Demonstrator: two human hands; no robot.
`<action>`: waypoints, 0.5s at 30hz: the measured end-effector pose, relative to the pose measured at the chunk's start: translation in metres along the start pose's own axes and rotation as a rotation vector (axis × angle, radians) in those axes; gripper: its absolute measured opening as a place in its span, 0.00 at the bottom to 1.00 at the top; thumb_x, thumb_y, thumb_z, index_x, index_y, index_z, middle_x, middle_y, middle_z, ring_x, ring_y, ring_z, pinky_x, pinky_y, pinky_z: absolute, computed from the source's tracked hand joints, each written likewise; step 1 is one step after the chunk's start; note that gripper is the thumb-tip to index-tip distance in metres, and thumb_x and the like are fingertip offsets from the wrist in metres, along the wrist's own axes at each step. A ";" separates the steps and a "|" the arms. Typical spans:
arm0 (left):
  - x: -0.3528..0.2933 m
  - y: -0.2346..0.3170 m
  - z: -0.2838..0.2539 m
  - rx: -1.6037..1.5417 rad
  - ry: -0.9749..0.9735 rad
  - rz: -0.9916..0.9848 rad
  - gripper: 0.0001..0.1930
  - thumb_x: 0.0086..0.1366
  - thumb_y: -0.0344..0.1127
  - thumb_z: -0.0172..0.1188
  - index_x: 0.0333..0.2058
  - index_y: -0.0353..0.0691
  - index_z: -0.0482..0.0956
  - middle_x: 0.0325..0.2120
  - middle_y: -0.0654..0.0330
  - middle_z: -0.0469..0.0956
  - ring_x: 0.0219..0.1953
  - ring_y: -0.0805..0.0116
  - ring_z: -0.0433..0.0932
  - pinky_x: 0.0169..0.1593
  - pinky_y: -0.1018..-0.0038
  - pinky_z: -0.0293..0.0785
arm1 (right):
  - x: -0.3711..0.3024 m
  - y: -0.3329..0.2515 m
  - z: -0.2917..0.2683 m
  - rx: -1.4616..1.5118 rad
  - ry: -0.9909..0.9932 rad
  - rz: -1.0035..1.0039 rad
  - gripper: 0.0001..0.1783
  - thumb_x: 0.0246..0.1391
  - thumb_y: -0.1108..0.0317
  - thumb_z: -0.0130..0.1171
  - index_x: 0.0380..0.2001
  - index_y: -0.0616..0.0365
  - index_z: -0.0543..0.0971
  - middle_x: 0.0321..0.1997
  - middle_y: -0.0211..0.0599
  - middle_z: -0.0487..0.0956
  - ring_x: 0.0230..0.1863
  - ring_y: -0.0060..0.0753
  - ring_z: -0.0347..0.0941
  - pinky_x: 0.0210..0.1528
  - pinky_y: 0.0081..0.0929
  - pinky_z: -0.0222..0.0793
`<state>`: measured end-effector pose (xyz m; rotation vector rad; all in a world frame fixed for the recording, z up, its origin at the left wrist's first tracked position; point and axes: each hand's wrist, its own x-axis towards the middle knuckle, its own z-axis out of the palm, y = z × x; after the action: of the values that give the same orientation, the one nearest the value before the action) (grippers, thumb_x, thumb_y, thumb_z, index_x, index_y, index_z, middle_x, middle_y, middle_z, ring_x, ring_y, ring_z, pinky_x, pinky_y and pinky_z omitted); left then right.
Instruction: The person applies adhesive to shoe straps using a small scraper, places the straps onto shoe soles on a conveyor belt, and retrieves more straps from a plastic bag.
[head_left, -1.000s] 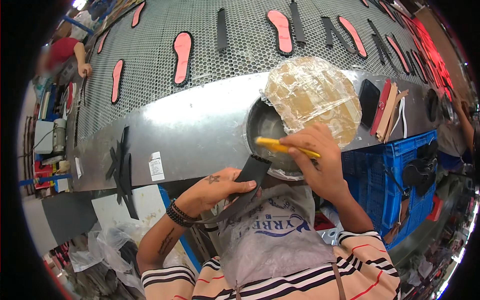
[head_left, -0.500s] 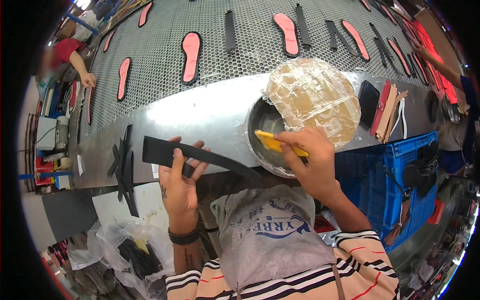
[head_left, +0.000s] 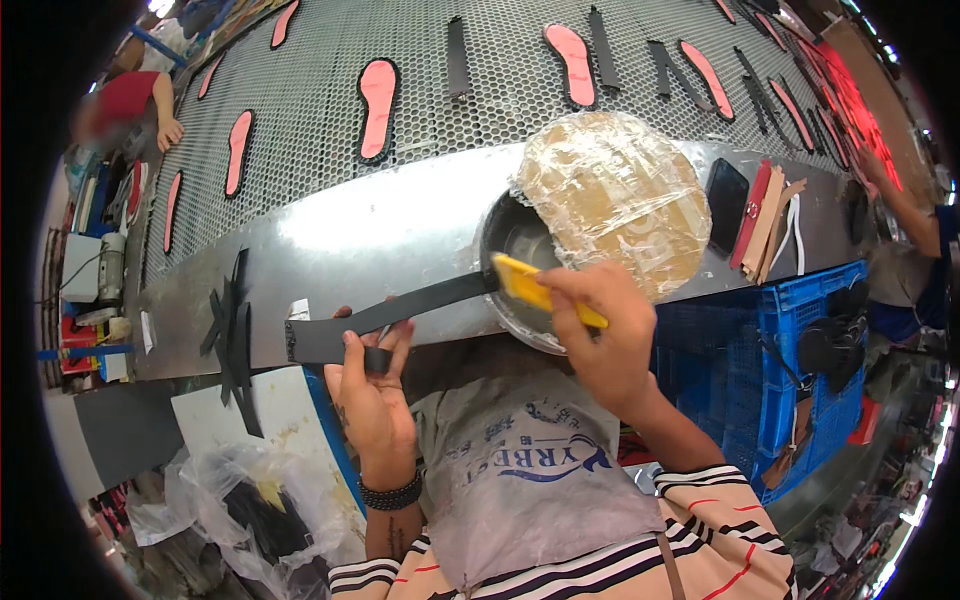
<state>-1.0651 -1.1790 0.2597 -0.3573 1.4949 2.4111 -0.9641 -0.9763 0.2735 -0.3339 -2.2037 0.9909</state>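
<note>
A long black strip (head_left: 405, 310) lies across the fingers of my left hand (head_left: 375, 420), which is closed on it. A short black end curls back between those fingers. The strip's far right end reaches the rim of a round metal pot (head_left: 490, 240). My right hand (head_left: 612, 325) grips a flat yellow brush (head_left: 540, 288) over the pot. The brush's tip is right beside the strip's end; I cannot tell whether they touch. A tape-covered cardboard disc (head_left: 615, 195) covers much of the pot, and its pale contents show in the gap.
More black strips (head_left: 235, 340) are piled on the metal ledge (head_left: 330, 230) at left. Pink insoles (head_left: 378, 108) and strips lie on the mesh bed beyond. A phone (head_left: 728, 205) is right of the pot, above a blue crate (head_left: 715, 370). Other people work at both sides.
The strip's right end has risen from drooping below the pot to its rim. The brush has moved slightly left, up to the strip's end. The person at left has drawn their hand back from an insole.
</note>
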 end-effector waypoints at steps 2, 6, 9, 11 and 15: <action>0.001 0.004 -0.004 -0.022 -0.011 -0.008 0.17 0.77 0.36 0.48 0.59 0.37 0.62 0.53 0.38 0.74 0.54 0.53 0.79 0.52 0.65 0.79 | 0.002 0.000 0.004 -0.024 -0.056 -0.048 0.09 0.49 0.77 0.65 0.36 0.58 0.83 0.28 0.35 0.80 0.30 0.38 0.73 0.36 0.35 0.65; 0.009 0.022 -0.035 0.631 0.151 -0.005 0.12 0.75 0.35 0.52 0.46 0.33 0.78 0.50 0.46 0.79 0.55 0.61 0.76 0.60 0.70 0.65 | 0.003 0.006 -0.003 -0.132 -0.013 -0.039 0.09 0.50 0.77 0.65 0.36 0.57 0.83 0.27 0.32 0.79 0.30 0.35 0.72 0.38 0.33 0.61; -0.009 0.061 -0.026 1.728 -0.194 0.774 0.21 0.71 0.37 0.56 0.58 0.35 0.73 0.58 0.50 0.74 0.62 0.51 0.70 0.70 0.60 0.52 | 0.004 -0.002 -0.007 -0.141 -0.089 -0.071 0.09 0.50 0.76 0.65 0.37 0.57 0.83 0.27 0.32 0.79 0.31 0.34 0.72 0.40 0.33 0.59; -0.021 0.082 -0.015 1.731 -0.240 0.662 0.19 0.71 0.38 0.56 0.57 0.34 0.75 0.60 0.49 0.71 0.63 0.49 0.67 0.71 0.58 0.49 | 0.003 0.000 -0.007 -0.134 -0.133 -0.069 0.08 0.51 0.75 0.65 0.37 0.56 0.83 0.27 0.31 0.80 0.31 0.34 0.71 0.41 0.32 0.59; -0.028 0.107 -0.015 2.005 -0.352 0.579 0.16 0.59 0.29 0.59 0.48 0.39 0.83 0.62 0.50 0.67 0.66 0.46 0.60 0.70 0.50 0.46 | 0.002 0.003 -0.011 -0.131 -0.153 -0.042 0.08 0.52 0.74 0.65 0.37 0.56 0.84 0.27 0.31 0.80 0.32 0.33 0.71 0.42 0.32 0.58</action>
<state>-1.0770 -1.2404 0.3520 0.9150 2.9046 0.1026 -0.9580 -0.9671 0.2779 -0.2777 -2.4109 0.8777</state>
